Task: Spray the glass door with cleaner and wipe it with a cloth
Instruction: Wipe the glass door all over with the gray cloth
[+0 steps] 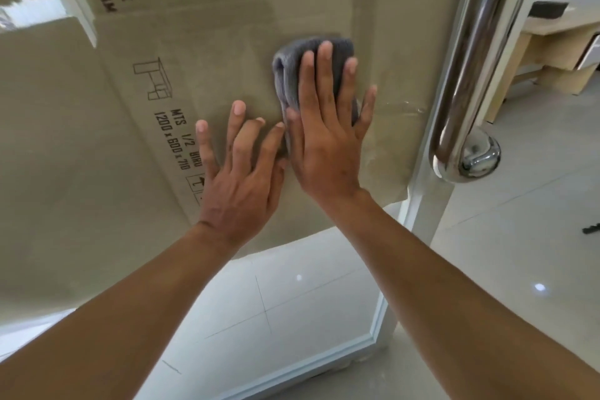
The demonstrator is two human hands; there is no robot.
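Two bare forearms (136, 318) reach up from the bottom edge. The cloth (313, 50) is grey, folded thick, and lies against the glass door (81, 198) near its steel handle (470, 58). Printed cardboard (201, 26) shows behind the pane. Pale floor tiles (519, 237) and a wooden bench (552, 52) lie to the right. The right hand (328, 146) presses the cloth with straight, spread fingers. The left hand (242, 175), fingers splayed, lies flat on the glass just beside it.

Count on inspection: two hands, left hand (240, 178) and right hand (324, 146); one grey cloth (287, 75), under the right hand's fingers; one glass door (292, 302); one steel handle (470, 42), right of the right hand; one printed carton (194, 26), beyond both hands
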